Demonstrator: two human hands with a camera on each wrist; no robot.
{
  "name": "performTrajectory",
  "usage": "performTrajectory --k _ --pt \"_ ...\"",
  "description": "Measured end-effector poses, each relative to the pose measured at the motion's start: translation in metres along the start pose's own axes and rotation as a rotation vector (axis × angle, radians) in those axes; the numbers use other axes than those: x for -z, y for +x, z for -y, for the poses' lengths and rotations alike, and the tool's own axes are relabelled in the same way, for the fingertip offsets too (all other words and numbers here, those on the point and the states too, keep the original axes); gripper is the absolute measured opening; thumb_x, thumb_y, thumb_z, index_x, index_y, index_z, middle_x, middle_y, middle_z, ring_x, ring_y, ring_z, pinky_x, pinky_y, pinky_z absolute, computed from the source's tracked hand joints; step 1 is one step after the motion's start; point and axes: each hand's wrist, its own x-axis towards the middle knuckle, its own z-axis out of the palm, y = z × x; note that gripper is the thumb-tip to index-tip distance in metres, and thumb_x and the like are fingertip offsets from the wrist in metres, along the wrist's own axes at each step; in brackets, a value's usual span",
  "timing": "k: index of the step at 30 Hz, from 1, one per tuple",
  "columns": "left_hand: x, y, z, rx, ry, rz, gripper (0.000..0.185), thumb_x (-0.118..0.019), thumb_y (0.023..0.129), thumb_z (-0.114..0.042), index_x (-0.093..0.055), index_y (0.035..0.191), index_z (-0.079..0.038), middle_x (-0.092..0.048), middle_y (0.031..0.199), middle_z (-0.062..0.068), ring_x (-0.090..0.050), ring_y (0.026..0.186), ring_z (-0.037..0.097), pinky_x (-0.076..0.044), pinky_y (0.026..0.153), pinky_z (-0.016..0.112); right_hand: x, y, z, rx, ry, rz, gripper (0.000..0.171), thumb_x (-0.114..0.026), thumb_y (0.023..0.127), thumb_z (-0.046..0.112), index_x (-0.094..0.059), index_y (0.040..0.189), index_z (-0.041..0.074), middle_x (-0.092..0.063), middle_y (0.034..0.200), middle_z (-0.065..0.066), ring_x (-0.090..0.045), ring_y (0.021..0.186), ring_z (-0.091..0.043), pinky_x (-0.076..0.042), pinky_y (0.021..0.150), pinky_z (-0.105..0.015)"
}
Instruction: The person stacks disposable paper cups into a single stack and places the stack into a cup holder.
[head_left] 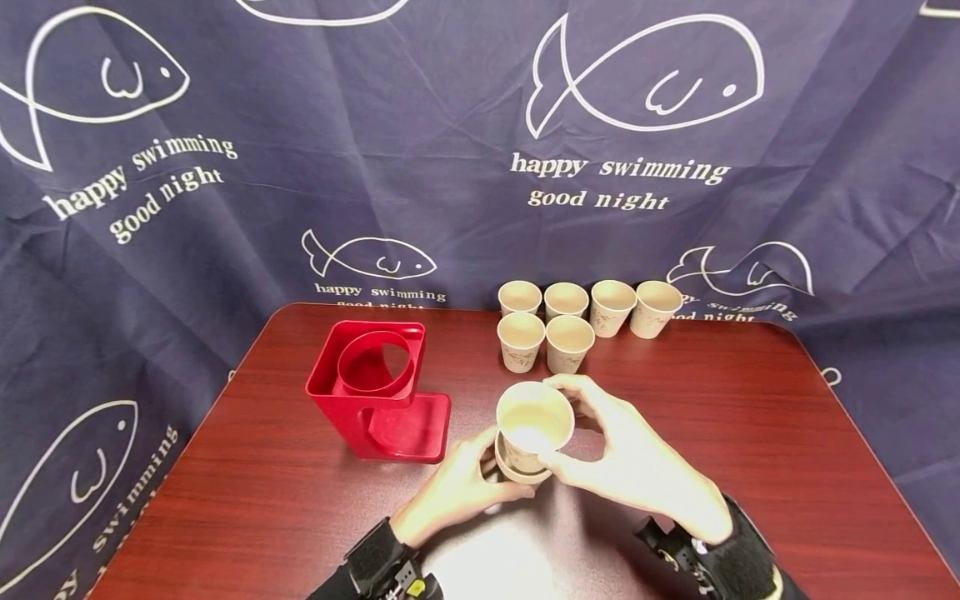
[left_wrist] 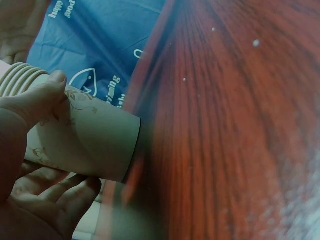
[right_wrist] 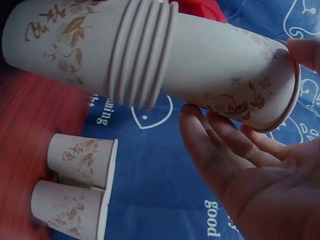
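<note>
Nearby, six cups (head_left: 570, 321), red holder (head_left: 375, 392), both hands (head_left: 457, 487) gripping cup stack (head_left: 532, 429).

I counted six loose paper cups (head_left: 585, 321) at the far side of the table (head_left: 750, 433), right of centre: four in the far row and two in the near row. In front of me there was one stack of nested paper cups (head_left: 531, 433); the right wrist view showed about five rims bunched together below the top cup, though I could not fix the exact number. There was one red cup dispenser (head_left: 378, 392), to the left. My two hands, the left hand (head_left: 457, 492) and the right hand (head_left: 637, 462), were both on that stack. One table, one fish-printed cloth (head_left: 450, 150) behind.
</note>
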Motion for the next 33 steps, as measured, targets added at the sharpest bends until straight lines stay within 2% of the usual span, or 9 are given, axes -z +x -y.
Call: performTrajectory --k 6,13,24,29,33 --pt "0.0 0.0 -0.001 0.006 -0.03 0.0 0.06 -0.091 0.078 -0.037 -0.061 0.13 -0.031 -0.074 0.114 -0.014 -0.068 0.102 0.003 -0.054 0.094 0.022 -0.006 0.001 -0.011 -0.005 -0.043 0.008 0.068 -0.084 0.086 0.035 -0.048 0.143 0.031 -0.062 0.131 0.016 -0.066 0.111 -0.006 -0.054 0.098 -0.028" --pt "-0.001 0.0 -0.001 0.016 -0.035 -0.005 0.061 -0.091 0.078 -0.035 -0.061 0.131 -0.03 -0.074 0.114 -0.011 -0.068 0.101 0.003 -0.054 0.092 0.02 -0.014 -0.001 -0.026 -0.01 -0.099 0.017 0.062 -0.082 0.087 0.044 -0.052 0.141 0.034 -0.06 0.131 0.021 -0.063 0.114 -0.005 -0.055 0.099 -0.037" --pt "-0.001 -0.002 -0.004 0.044 -0.098 0.006 0.068 -0.092 0.078 -0.026 -0.059 0.137 -0.032 -0.073 0.117 -0.01 -0.068 0.102 0.006 -0.057 0.086 0.024 -0.02 -0.005 -0.042 -0.012 -0.087 0.046 0.065 -0.084 0.085 0.043 -0.053 0.14 0.029 -0.058 0.134 0.017 -0.06 0.118 -0.006 -0.057 0.096 -0.039" --pt "-0.002 -0.001 -0.004 0.023 -0.103 0.007 0.066 -0.091 0.079 -0.025 -0.06 0.136 -0.027 -0.072 0.118 -0.008 -0.068 0.105 0.007 -0.056 0.089 0.023 -0.022 -0.008 -0.043 -0.023 -0.088 0.049 0.065 -0.084 0.085 0.045 -0.053 0.14 0.029 -0.058 0.134 0.018 -0.06 0.117 -0.006 -0.057 0.097 -0.04" --pt "-0.002 -0.001 -0.003 0.003 -0.066 -0.003 0.065 -0.091 0.079 -0.028 -0.06 0.136 -0.026 -0.073 0.117 -0.008 -0.068 0.103 0.005 -0.056 0.089 0.023 -0.022 -0.009 -0.044 -0.019 -0.102 0.048 0.065 -0.084 0.085 0.046 -0.053 0.14 0.028 -0.058 0.134 0.017 -0.059 0.12 -0.006 -0.056 0.099 -0.04"
